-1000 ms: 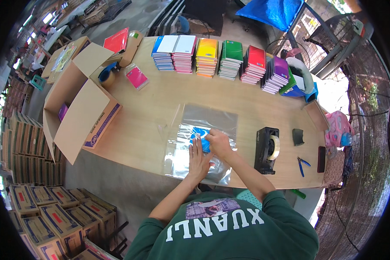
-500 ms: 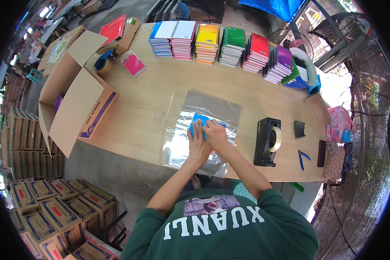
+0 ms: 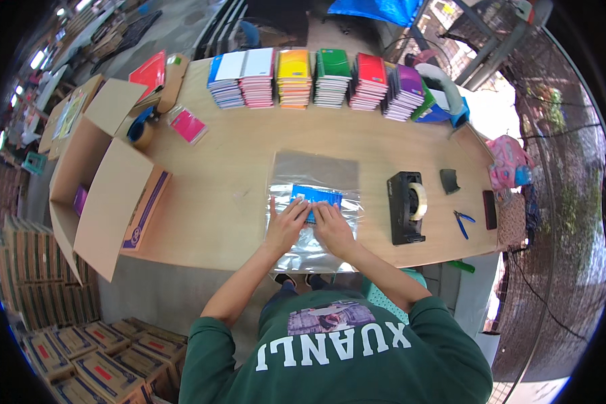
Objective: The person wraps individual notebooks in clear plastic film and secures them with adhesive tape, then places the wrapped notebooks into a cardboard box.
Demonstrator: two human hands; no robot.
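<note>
A blue notebook (image 3: pixel 328 198) lies on a stack of clear plastic sheets or bags (image 3: pixel 316 168) near the table's front edge. Across its left part my left hand (image 3: pixel 287 227) rests, fingers stretched out and thumb apart. My right hand (image 3: pixel 332 230) presses down just beside it, its fingers extended over the lower middle of the cover. The two hands' fingertips nearly meet. Both hide the notebook's near edge, so I cannot tell whether plastic covers it.
A black tape dispenser (image 3: pixel 406 209), blue-handled pliers (image 3: pixel 462 224) and a dark phone-like slab (image 3: pixel 489 209) lie to the right. Colored notebook stacks (image 3: pixel 294 81) line the back. An open carton (image 3: pixel 111 202) stands left; a pink packet (image 3: pixel 188 126) lies near it.
My right hand has moved off the notebook's upper part, down beside my left, and its fingers have straightened. My left hand has shifted toward the notebook's left side. The view has shifted slightly.
</note>
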